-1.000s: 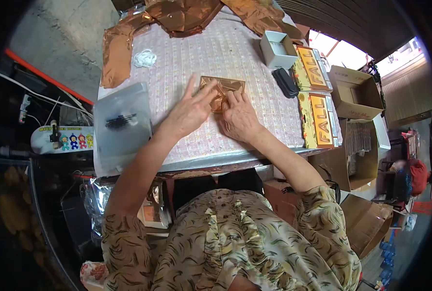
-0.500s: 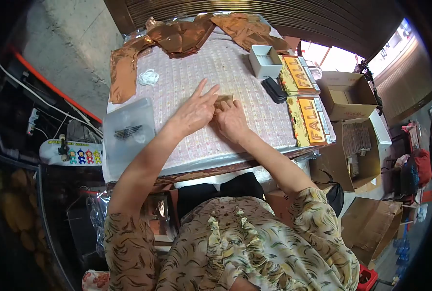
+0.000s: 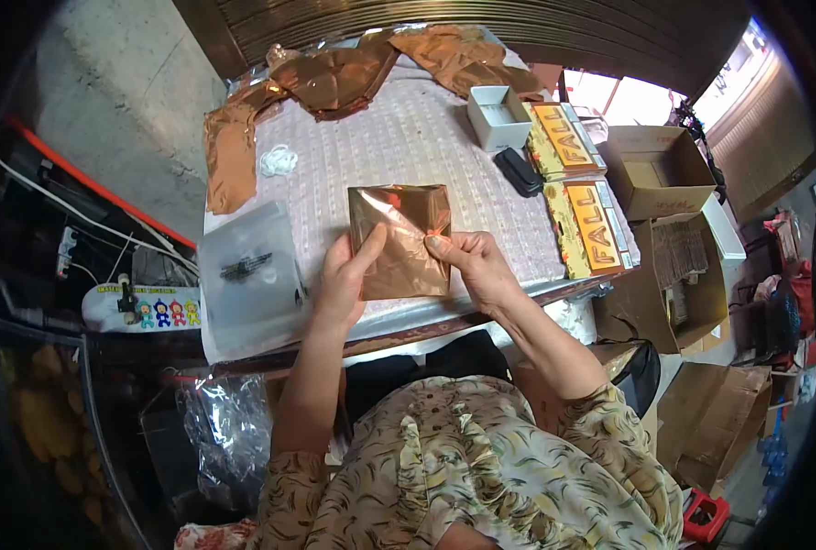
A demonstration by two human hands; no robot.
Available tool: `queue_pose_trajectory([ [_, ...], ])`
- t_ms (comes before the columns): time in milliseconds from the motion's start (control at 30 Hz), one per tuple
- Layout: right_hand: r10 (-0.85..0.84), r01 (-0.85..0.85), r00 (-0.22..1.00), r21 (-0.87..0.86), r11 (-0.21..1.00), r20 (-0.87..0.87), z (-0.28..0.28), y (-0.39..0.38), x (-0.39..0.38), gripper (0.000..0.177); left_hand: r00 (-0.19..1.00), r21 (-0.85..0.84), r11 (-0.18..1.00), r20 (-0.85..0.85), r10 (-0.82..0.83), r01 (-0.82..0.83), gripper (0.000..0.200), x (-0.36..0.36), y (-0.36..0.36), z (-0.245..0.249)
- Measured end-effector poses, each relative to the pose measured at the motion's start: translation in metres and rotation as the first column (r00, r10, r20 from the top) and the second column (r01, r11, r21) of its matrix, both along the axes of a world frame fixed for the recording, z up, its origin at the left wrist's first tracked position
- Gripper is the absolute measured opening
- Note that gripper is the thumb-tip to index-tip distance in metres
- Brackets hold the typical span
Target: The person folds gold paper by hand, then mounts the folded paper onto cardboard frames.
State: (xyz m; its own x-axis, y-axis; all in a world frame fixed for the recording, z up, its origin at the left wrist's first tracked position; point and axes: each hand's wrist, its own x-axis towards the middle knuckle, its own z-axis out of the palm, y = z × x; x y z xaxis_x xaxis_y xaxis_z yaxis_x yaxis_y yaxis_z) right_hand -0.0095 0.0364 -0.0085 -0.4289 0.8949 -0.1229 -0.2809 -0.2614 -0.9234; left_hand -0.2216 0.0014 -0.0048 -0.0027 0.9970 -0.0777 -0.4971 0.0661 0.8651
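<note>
A folded square of shiny copper-coloured foil is held up above the front part of the table. My left hand grips its left side, thumb across the front and fingers behind. On the right side my right hand pinches the foil between thumb and fingers. Left of my hands lies a stack of clear plastic bags with dark print. A small bundle of white string rests beyond it.
More copper foil sheets lie along the table's far edge. At the right are a white box, a black case and packs printed "FALL". Open cardboard boxes stand past the table's right side.
Both hands have moved nearer to me and apart. The folded foil, which was hardly visible between them low over the cloth, is now raised and facing me.
</note>
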Motion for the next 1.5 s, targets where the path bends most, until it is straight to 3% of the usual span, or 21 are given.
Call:
queue_pose_trajectory([
  [100, -0.027, 0.027, 1.0, 0.001, 1.0, 0.002, 0.001, -0.003, 0.004, 0.022, 0.997, 0.0, 0.998, 0.061, -0.056, 0.056, 0.025, 0.007, -0.005, 0.01],
  [167, 0.019, -0.062, 0.966, 0.159, 0.985, 0.259, 0.008, -0.004, 0.012, 0.023, 0.999, -0.015, 0.999, 0.019, -0.047, 0.047, 0.024, 0.008, -0.008, 0.009],
  [200, -0.012, -0.041, 0.956, 0.175, 0.984, 0.293, 0.003, -0.001, 0.015, 0.023, 0.999, -0.03, 0.999, 0.023, -0.029, 0.03, 0.023, 0.007, -0.007, 0.002],
  [367, -0.25, 0.214, 0.961, 0.263, 0.941, 0.115, 0.023, 0.009, 0.015, 0.02, 0.998, -0.059, 0.996, 0.013, -0.061, 0.062, 0.023, 0.015, -0.013, 0.001],
  [533, -0.344, 0.309, 0.928, 0.218, 0.926, 0.143, 0.012, 0.013, 0.017, 0.022, 0.996, -0.117, 0.989, -0.022, -0.09, 0.086, 0.023, 0.015, -0.014, -0.012],
  [567, -0.307, 0.274, 0.939, 0.201, 0.94, 0.153, 0.007, 0.017, 0.022, 0.022, 0.994, -0.107, 0.988, -0.009, -0.109, 0.107, 0.023, 0.017, -0.013, -0.011],
  [600, -0.299, 0.279, 0.947, 0.164, 0.946, 0.118, 0.004, 0.018, 0.023, 0.022, 0.985, -0.157, 0.979, 0.13, -0.111, 0.131, 0.022, 0.021, -0.013, -0.01],
  [700, -0.251, 0.239, 0.962, 0.116, 0.964, 0.11, -0.005, 0.026, 0.034, 0.023, 0.994, -0.185, 0.979, 0.08, -0.073, 0.087, 0.021, 0.023, -0.009, -0.002],
  [767, -0.177, 0.152, 0.962, 0.13, 0.98, 0.208, -0.002, 0.027, 0.041, 0.024, 0.997, -0.186, 0.982, 0.079, -0.017, 0.032, 0.021, 0.023, -0.002, -0.005],
  [900, -0.133, 0.11, 0.962, 0.111, 0.988, 0.236, -0.001, 0.018, 0.045, 0.022, 0.985, -0.164, 0.986, 0.174, 0.016, 0.013, 0.022, 0.026, 0.006, -0.002],
  [1000, -0.105, 0.095, 0.966, 0.053, 0.994, 0.238, -0.002, 0.022, 0.05, 0.018, 0.988, -0.204, 0.979, 0.151, 0.02, 0.012, 0.022, 0.03, 0.009, -0.002],
  [1033, -0.167, 0.149, 0.944, 0.082, 0.985, 0.284, -0.002, 0.021, 0.047, 0.014, 0.989, -0.237, 0.97, 0.122, 0.08, -0.05, 0.02, 0.029, 0.009, -0.007],
  [1167, -0.204, 0.209, 0.963, -0.01, 0.978, 0.174, -0.008, 0.008, 0.049, 0.011, 0.99, -0.206, 0.968, 0.0, 0.144, -0.141, 0.01, 0.046, 0.002, 0.0],
  [1200, -0.197, 0.201, 0.965, -0.009, 0.979, 0.173, -0.001, 0.003, 0.054, 0.012, 0.989, -0.213, 0.967, -0.063, 0.132, -0.142, 0.015, 0.038, 0.001, -0.019],
  [1333, -0.234, 0.237, 0.954, 0.006, 0.971, 0.189, 0.015, -0.011, 0.092, 0.014, 1.0, -0.142, 0.99, -0.01, 0.024, -0.025, 0.022, 0.073, -0.004, 0.014],
  [1400, -0.323, 0.323, 0.932, 0.032, 0.946, 0.163, 0.017, -0.017, 0.127, 0.016, 0.955, -0.1, 0.955, 0.129, -0.267, 0.28, 0.039, 0.071, 0.009, 0.005],
  [1433, -0.391, 0.388, 0.913, 0.051, 0.92, 0.113, 0.009, -0.018, 0.147, 0.017, 0.953, -0.088, 0.955, 0.132, -0.271, 0.284, 0.039, 0.082, 0.021, 0.008],
  [1467, -0.446, 0.442, 0.892, 0.068, 0.894, 0.07, 0.015, -0.02, 0.167, 0.018, 0.938, -0.068, 0.961, -0.207, -0.278, 0.27, 0.037, 0.096, 0.035, 0.014],
  [1500, -0.497, 0.494, 0.867, 0.082, 0.866, 0.026, 0.024, -0.023, 0.188, 0.019, 0.818, -0.045, 0.965, -0.521, -0.243, 0.258, 0.035, 0.108, 0.05, 0.018],
])
